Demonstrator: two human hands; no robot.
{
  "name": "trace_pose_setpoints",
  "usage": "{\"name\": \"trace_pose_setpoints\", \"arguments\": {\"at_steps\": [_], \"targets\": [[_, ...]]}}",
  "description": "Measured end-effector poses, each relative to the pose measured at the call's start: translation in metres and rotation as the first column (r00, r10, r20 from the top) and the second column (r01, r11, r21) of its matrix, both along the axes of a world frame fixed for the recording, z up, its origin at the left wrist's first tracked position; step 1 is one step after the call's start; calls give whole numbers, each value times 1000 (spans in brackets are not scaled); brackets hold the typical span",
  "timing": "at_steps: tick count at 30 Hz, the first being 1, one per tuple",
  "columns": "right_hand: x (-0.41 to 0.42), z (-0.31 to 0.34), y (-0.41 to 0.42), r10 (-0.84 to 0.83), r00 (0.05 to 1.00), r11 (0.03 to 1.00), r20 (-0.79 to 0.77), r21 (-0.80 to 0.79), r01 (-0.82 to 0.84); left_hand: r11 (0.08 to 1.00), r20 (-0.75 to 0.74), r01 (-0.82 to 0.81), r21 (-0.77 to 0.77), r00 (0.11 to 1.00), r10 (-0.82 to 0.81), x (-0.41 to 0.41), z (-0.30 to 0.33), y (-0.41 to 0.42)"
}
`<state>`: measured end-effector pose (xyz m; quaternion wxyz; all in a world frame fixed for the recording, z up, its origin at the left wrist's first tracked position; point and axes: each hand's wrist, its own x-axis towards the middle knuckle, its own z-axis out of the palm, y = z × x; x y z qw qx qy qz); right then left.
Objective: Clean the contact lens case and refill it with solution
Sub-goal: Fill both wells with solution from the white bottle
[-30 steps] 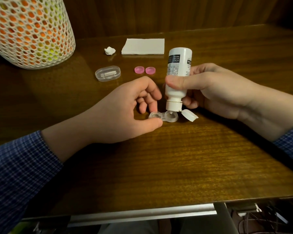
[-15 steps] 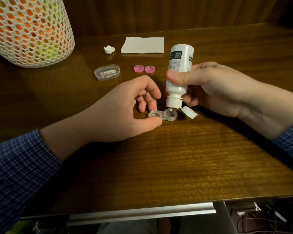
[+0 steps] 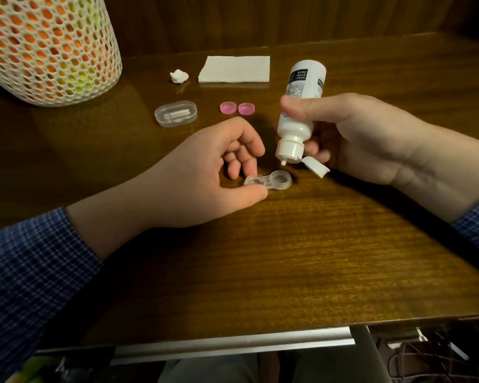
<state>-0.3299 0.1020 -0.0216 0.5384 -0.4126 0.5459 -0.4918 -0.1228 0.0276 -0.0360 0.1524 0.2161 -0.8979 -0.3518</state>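
Observation:
A clear two-well contact lens case [image 3: 271, 181] lies on the wooden table [image 3: 288, 258] with both wells uncovered. My left hand [image 3: 205, 175] pinches its left well between thumb and a fingertip. My right hand [image 3: 357, 134] grips a white solution bottle [image 3: 299, 106] upside down and tilted, nozzle [image 3: 283, 162] a little above the case's right well. The bottle's flip cap [image 3: 315, 167] hangs open at the right. Two pink lens-case caps [image 3: 237, 108] sit side by side behind my left hand.
A clear oval plastic box [image 3: 176, 113] lies left of the pink caps. A folded white tissue [image 3: 234, 69] and a small white wad [image 3: 179, 76] lie at the back. A large white mesh container [image 3: 44, 48] stands at the back left. The table's front edge [image 3: 233, 341] runs below.
The bottle has lifted off the right well and tilted; its nozzle now hangs clear above the case. My left hand has kept its pinch on the left well.

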Motion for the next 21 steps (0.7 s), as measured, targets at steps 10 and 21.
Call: {"name": "trace_pose_setpoints", "arguments": {"at_steps": [10, 21], "targets": [[2, 0, 1, -8, 998, 1000, -65, 1, 8, 1000, -5, -12, -21, 1000, 12, -1, -2, 0], [4, 0, 1, -24, 995, 1000, -98, -1, 24, 999, -6, -18, -35, 1000, 18, -1, -2, -1]]}}
